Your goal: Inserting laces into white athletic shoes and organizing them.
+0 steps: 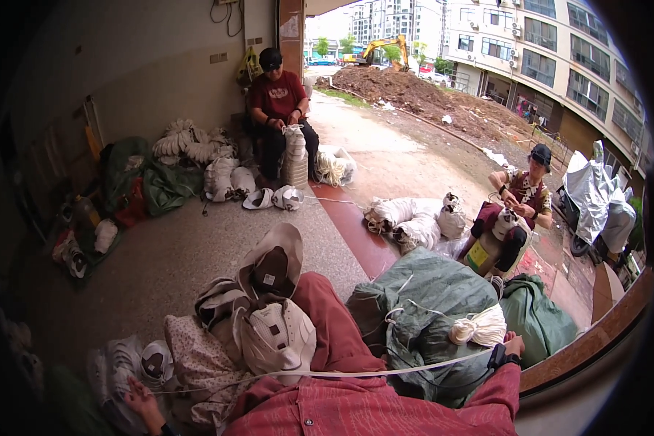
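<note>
A long white shoelace (385, 373) is stretched across my lap from side to side. At the lower left, my left hand (144, 402) pinches its thin end. My right hand (514, 344), out to the right, is closed at the lace's other end; its fingers are small and partly hidden. On my lap rests a beige shoe upper (280, 338) with eyelets and no lace in its front holes. Another pale upper (287, 247) stands upright behind it, showing its dark lining. A bundle of white laces (479, 327) lies beside my right hand.
A green sack (429, 291) bulges at my right, with another green sack (534, 316) beyond. Wrapped uppers (123, 360) sit near my left hand. Two seated people (280, 98) (527, 189) handle uppers farther off. Stacked uppers (414, 221) lie on the floor ahead.
</note>
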Motion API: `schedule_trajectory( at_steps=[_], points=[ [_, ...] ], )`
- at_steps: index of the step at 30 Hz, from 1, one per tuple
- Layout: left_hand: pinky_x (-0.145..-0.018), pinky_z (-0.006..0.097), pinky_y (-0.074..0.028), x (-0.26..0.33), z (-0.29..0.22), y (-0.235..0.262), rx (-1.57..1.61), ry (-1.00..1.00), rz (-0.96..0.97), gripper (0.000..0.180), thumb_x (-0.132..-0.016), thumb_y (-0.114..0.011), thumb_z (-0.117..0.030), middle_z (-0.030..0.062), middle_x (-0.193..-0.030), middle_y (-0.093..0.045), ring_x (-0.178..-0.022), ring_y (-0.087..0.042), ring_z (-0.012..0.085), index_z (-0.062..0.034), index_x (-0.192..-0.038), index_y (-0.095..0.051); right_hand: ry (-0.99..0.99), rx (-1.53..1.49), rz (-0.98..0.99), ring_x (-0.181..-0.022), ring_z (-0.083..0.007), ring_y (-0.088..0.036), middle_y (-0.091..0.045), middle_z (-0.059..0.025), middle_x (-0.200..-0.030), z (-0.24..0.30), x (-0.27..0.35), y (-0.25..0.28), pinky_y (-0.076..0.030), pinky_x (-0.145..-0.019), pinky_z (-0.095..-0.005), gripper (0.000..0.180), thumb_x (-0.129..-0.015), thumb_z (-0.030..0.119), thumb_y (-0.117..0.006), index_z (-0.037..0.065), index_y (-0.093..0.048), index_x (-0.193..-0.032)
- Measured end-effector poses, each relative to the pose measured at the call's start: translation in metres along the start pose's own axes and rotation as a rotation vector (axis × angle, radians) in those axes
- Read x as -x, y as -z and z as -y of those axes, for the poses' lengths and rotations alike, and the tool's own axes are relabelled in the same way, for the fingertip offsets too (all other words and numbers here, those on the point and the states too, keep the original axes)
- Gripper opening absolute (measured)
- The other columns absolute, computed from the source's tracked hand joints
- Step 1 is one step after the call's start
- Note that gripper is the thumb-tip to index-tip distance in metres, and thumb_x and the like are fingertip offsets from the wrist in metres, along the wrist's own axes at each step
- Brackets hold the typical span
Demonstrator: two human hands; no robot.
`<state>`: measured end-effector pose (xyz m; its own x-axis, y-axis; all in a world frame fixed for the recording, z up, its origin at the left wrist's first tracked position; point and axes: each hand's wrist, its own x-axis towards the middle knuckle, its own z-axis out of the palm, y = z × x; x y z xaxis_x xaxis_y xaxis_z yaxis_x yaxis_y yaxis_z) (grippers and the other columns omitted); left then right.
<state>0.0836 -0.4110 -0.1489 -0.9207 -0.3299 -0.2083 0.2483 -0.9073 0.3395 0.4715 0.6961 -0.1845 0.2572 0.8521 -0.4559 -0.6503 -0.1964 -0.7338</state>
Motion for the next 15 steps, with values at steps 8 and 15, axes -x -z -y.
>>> schedule_trajectory(
  at_steps=[8, 15],
  points=[
    [-0.049, 0.031, -0.047, -0.011, -0.021, 0.009, -0.032, -0.016, -0.080, 0.037, -0.100, -0.037, -0.014, 0.0124, -0.126, -0.062, -0.088, -0.068, 0.0197, -0.0029, -0.134, -0.047, 0.025, 0.365, -0.035, -0.048, -0.0149, -0.051, -0.057, -0.0026, -0.063, 0.029, 0.018, -0.014, -0.036, -0.039, -0.0297, 0.013, -0.084, 0.012, -0.054, 0.008, -0.060, -0.074],
    [-0.036, 0.018, -0.027, -0.013, -0.016, -0.030, -0.490, -0.105, 0.174, 0.032, -0.096, -0.052, -0.007, 0.0021, -0.102, -0.068, -0.055, -0.043, 0.0032, -0.0051, -0.127, -0.053, 0.060, 0.409, 0.223, -0.042, -0.0119, -0.040, -0.043, 0.0039, -0.056, 0.017, 0.053, -0.092, -0.031, -0.036, -0.0263, 0.023, -0.089, 0.022, -0.060, 0.016, -0.052, -0.068]
  ],
)
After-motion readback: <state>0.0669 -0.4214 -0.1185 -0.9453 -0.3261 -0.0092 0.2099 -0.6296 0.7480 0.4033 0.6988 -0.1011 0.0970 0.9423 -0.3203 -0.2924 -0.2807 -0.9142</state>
